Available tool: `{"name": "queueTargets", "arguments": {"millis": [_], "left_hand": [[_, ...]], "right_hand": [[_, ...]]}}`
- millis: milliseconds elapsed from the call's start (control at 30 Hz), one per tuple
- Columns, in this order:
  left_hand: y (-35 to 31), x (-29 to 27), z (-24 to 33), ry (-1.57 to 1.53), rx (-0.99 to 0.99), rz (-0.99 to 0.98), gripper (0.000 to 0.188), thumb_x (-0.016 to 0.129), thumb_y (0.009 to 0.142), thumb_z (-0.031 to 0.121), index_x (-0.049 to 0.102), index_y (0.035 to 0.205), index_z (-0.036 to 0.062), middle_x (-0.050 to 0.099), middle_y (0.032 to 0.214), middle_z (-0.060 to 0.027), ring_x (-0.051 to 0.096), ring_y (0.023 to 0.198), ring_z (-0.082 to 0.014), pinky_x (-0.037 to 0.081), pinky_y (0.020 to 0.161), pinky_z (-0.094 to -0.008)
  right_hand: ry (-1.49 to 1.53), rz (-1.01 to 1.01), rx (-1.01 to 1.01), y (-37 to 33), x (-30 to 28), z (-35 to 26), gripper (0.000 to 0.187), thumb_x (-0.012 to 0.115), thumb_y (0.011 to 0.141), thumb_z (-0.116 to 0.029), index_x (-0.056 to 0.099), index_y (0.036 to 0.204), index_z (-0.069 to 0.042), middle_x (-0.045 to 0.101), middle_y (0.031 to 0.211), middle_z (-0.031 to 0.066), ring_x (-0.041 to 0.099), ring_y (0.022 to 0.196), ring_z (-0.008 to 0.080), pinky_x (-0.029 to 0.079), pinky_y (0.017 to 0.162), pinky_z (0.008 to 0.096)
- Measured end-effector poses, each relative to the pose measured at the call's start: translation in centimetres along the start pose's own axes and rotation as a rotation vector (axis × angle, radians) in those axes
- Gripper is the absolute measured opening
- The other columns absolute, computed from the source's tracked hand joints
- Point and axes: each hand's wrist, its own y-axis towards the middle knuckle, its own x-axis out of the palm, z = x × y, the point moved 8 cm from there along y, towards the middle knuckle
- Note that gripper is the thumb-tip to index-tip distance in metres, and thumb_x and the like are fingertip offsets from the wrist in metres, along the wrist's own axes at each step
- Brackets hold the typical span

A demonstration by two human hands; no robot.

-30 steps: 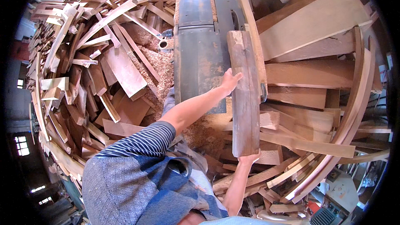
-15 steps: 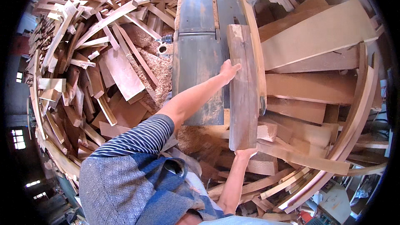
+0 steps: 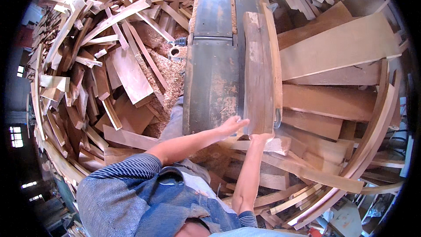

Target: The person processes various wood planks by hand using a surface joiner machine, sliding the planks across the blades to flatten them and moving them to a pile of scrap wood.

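Note:
A long, rough wooden plank (image 3: pixel 258 70) lies lengthwise on the right side of a dark metal planer table (image 3: pixel 212 74), against its fence. My left hand (image 3: pixel 233 125) presses flat against the plank's near left edge. My right hand (image 3: pixel 262 138) pushes on the plank's near end from below. Sawdust is scattered over the table surface.
Heaps of wood offcuts (image 3: pixel 92 61) fill the left side, with a mound of shavings (image 3: pixel 164 68) beside the machine. Wide boards (image 3: pixel 337 48) are stacked on the right, and curved wooden strips (image 3: pixel 372 149) lie at the lower right.
The plank has slid forward along the table, away from me. Both hands followed it, and the left hand has moved from mid-plank to its near end.

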Motion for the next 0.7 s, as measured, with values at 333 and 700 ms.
{"name": "queueTargets", "arguments": {"millis": [333, 700], "left_hand": [[-2.1, 6.4, -2.0, -0.809, -0.456, -0.338, 0.075, 0.056, 0.080, 0.087, 0.051, 0.082, 0.0119, 0.047, 0.070, 0.0029, 0.042, 0.057, -0.0081, 0.040, 0.054, -0.0239], [-1.4, 6.7, -2.4, -0.873, -0.388, -0.131, 0.078, 0.057, 0.079, 0.086, 0.045, 0.112, 0.0167, 0.046, 0.074, 0.0043, 0.034, 0.052, -0.0038, 0.026, 0.045, -0.0220]], "right_hand": [[-0.032, 0.005, -0.026, 1.9, -0.2, 0.4, 0.054, 0.032, 0.104, -0.031, 0.055, 0.144, -0.003, 0.059, 0.143, 0.0153, 0.058, 0.130, 0.0390, 0.047, 0.109, 0.0583], [-1.186, 0.097, -0.504, -2.5, -6.0, -7.7, 0.049, 0.060, 0.094, -0.016, 0.057, 0.141, -0.004, 0.065, 0.131, 0.0145, 0.062, 0.118, 0.0323, 0.050, 0.098, 0.0479]]}}
